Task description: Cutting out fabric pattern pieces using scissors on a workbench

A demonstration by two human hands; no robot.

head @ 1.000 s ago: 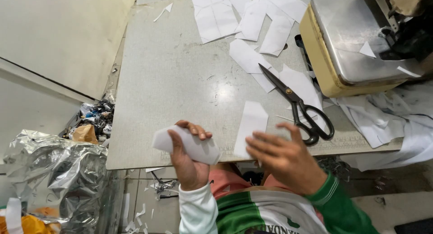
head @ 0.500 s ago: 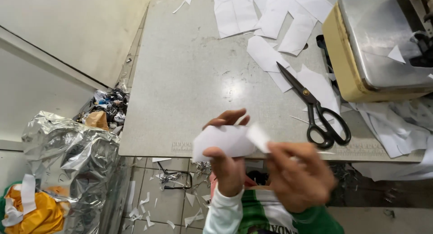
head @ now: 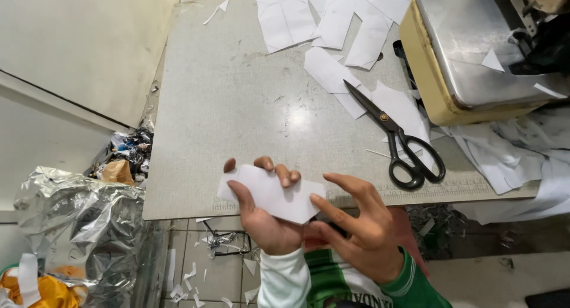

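My left hand (head: 264,216) grips a white cut paper piece (head: 274,195) above the near edge of the grey table (head: 237,106), fingers curled over its top edge. My right hand (head: 356,231) is beside it, fingers spread, with the thumb and fingertips touching the paper's pointed right end. Black scissors (head: 398,141) lie shut on the table to the right, on top of white paper pieces (head: 332,23).
A metal-topped yellow machine (head: 475,52) stands at the back right, with white cloth or paper (head: 510,153) heaped below it. Crumpled silver foil (head: 77,225) and scraps lie on the floor at left. Paper offcuts litter the floor tiles (head: 202,266) under the table edge.
The paper piece came from the table's edge into both hands. My left hand shifted right with it, and my right hand now touches its right end with spread fingers.
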